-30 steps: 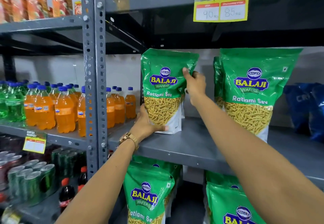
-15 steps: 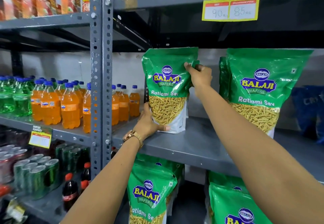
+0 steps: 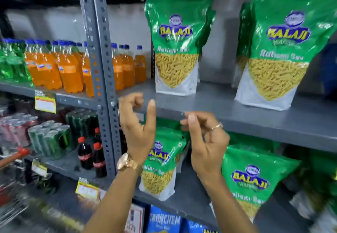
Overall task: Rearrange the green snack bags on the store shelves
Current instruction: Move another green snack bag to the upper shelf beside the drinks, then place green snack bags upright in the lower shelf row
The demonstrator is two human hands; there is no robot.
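Two green Balaji snack bags stand upright on the grey middle shelf (image 3: 255,121): the left bag (image 3: 177,41) and the right bag (image 3: 277,50), each with another bag behind it. On the shelf below stand a lower left bag (image 3: 162,161) and a lower right bag (image 3: 253,176). My left hand (image 3: 136,128), with a gold watch, hovers empty in front of the shelf edge, fingers loosely curled. My right hand (image 3: 206,141), with a ring, is beside it, also empty with fingers apart, in front of the lower left bag's top.
A perforated grey upright (image 3: 99,68) divides the bays. Left of it are orange bottles (image 3: 69,68), green bottles (image 3: 11,63), cans (image 3: 49,138) and cola bottles (image 3: 91,154). Blue snack bags (image 3: 164,221) sit on the lowest shelf. Price tags hang on shelf edges.
Both hands have let go of the left bag on the middle shelf and dropped below the shelf edge. The camera has tilted down and moved closer.
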